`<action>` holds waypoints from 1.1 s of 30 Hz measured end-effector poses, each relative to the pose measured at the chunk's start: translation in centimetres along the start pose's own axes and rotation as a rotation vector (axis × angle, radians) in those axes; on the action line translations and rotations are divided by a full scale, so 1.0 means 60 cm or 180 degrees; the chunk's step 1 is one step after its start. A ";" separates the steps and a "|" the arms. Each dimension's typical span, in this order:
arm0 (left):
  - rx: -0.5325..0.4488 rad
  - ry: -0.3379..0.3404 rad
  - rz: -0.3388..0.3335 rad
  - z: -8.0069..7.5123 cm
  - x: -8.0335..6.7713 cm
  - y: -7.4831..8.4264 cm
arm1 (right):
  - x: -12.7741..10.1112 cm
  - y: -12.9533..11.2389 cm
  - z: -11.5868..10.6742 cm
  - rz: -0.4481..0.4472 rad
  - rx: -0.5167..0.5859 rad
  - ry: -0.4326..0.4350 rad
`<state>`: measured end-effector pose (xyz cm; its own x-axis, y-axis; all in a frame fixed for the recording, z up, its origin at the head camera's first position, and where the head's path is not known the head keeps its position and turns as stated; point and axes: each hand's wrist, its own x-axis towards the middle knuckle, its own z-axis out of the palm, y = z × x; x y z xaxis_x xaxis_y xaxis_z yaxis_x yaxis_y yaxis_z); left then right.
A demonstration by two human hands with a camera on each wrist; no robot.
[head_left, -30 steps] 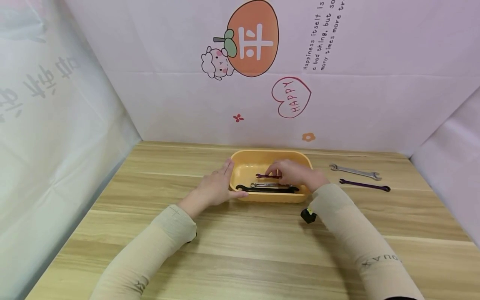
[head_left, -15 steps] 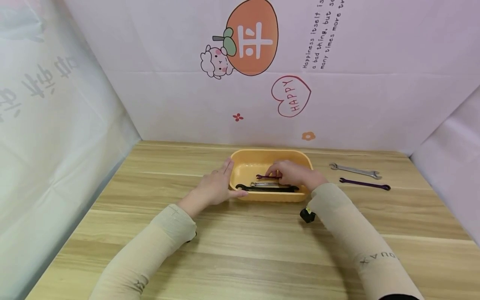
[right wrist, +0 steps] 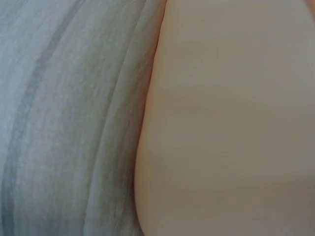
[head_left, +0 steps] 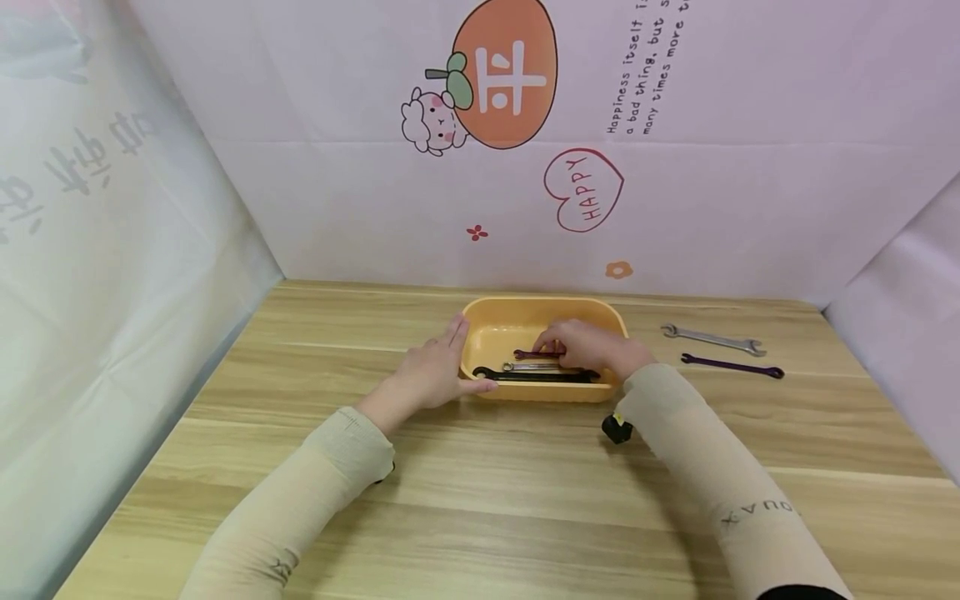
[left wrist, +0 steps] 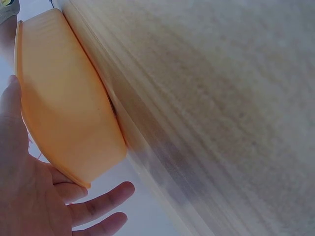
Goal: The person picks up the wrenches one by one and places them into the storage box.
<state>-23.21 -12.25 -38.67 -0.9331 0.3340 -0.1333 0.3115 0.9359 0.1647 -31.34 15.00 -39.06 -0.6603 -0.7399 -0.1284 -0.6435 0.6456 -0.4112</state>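
While the right hand (head_left: 592, 348) reaches into the yellow tray (head_left: 525, 315) and pinches the small dark-red wrench (head_left: 534, 354) by one end, the left hand (head_left: 433, 375) lies against the tray's left wall with straight, relaxed fingers and the thumb along the near rim, holding nothing. The wrench lies low in the tray, just behind a silver wrench (head_left: 529, 367) and a long black wrench (head_left: 536, 377) that lie along the near wall.

The pinch on the wrench looks light and takes it at one end only, so the free end could sag and knock against the silver wrench beside it, or the wrench could slip out of the fingers. The tray is light plastic on a smooth wooden surface (head_left: 480, 500); a push from either hand could slide it, and the left hand only rests against it.

The right fingers cover the wrench's right end, so I cannot tell how firm the grip is or whether the wrench touches the tray floor. The right wrist view shows only a blurred pale-orange wall (right wrist: 231, 118) beside grey grain. The left wrist view shows the tray's outside (left wrist: 64, 98) and the palm, not the contents. Two more wrenches, silver (head_left: 712, 340) and purple (head_left: 732, 367), lie on the surface to the right, well apart from the tray.
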 end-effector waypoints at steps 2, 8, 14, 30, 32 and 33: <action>0.0012 0.0001 -0.0005 0.000 0.000 0.000 | 0.000 0.000 0.000 0.0011 -0.0004 -0.0017; 0.0040 -0.0013 -0.0015 0.001 0.001 -0.001 | 0.000 0.000 -0.002 0.0026 0.0000 -0.0044; 0.0017 -0.0018 -0.0013 0.001 0.002 -0.001 | -0.003 -0.002 -0.001 0.0017 0.0015 -0.0068; -0.0041 -0.0062 -0.0029 -0.003 -0.003 0.001 | -0.007 -0.004 -0.001 -0.0054 0.0078 -0.0157; -0.0038 -0.0068 -0.0039 -0.003 -0.002 0.001 | -0.008 -0.005 -0.002 -0.0043 0.0092 -0.0165; -0.0035 -0.0064 -0.0036 -0.003 -0.002 0.001 | -0.008 -0.005 -0.002 -0.0038 0.0093 -0.0168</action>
<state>-23.10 -12.27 -38.47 -0.9328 0.3255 -0.1548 0.2986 0.9384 0.1739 -30.88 15.19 -38.76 -0.6308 -0.7570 -0.1705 -0.6391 0.6315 -0.4391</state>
